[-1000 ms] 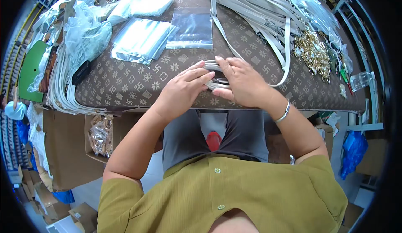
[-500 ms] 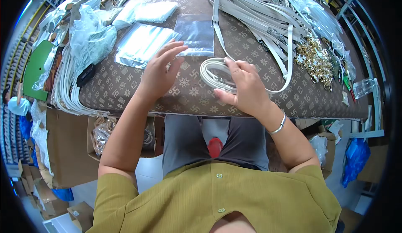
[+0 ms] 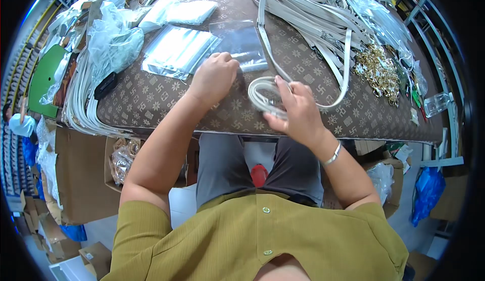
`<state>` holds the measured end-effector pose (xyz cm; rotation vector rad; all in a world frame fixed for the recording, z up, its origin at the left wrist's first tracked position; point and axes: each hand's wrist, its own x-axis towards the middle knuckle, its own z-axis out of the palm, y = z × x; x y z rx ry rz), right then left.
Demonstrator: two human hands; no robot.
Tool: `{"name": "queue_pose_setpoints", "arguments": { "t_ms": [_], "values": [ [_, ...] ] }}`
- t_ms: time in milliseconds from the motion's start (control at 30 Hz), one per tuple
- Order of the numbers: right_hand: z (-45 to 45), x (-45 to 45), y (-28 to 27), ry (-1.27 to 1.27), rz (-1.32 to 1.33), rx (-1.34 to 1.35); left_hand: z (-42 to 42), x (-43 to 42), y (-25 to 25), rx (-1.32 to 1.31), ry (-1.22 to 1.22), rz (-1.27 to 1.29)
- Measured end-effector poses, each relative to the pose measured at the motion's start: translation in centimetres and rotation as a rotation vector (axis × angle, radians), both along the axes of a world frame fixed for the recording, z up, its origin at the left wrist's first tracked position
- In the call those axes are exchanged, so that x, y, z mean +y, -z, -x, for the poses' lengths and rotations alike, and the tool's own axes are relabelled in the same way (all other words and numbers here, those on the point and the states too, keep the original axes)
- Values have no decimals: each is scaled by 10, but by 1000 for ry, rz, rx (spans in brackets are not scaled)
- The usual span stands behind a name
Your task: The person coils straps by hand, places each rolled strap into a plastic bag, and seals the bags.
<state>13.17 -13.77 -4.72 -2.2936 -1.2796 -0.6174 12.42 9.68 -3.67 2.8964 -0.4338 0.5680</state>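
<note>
My right hand holds a coiled pale strap, with the thumb below and the fingers along its right side. The coil stands a little tilted over the front of the table and is slightly blurred. From it a length of strap runs up to the far side. My left hand is closed, knuckles up, on the lower left edge of a clear plastic bag; its fingertips are hidden. Just left of that hand lies a stack of clear bags.
A heap of pale straps covers the back right, beside a pile of gold metal clasps. On the left are a crumpled plastic bag, a black object and hanging straps. Cardboard boxes stand below the table.
My left hand has moved right and its spread fingers have closed at the clear bag, which has shifted and turned slightly. My right hand and the coil have moved slightly down and right.
</note>
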Motion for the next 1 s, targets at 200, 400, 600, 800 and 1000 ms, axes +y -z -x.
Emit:
{"name": "queue_pose_setpoints", "arguments": {
  "t_ms": [200, 400, 600, 800, 1000],
  "values": [
    [64, -16, -8, -241, -187, 576, 15, -13, -6, 78, 118, 112],
    [62, -7, -12, -67, -54, 723, 31, -36, -19, 235, 106, 189],
    [56, 6, -16, 36, 205, 777, 39, -42, -26, 414, 112, 364],
    [57, 11, -10, 82, 230, 681, 45, -42, -16, 286, 118, 387],
    [53, 12, -21, 74, 370, 626, 39, -35, -14, 260, 120, 350]
  ]
}}
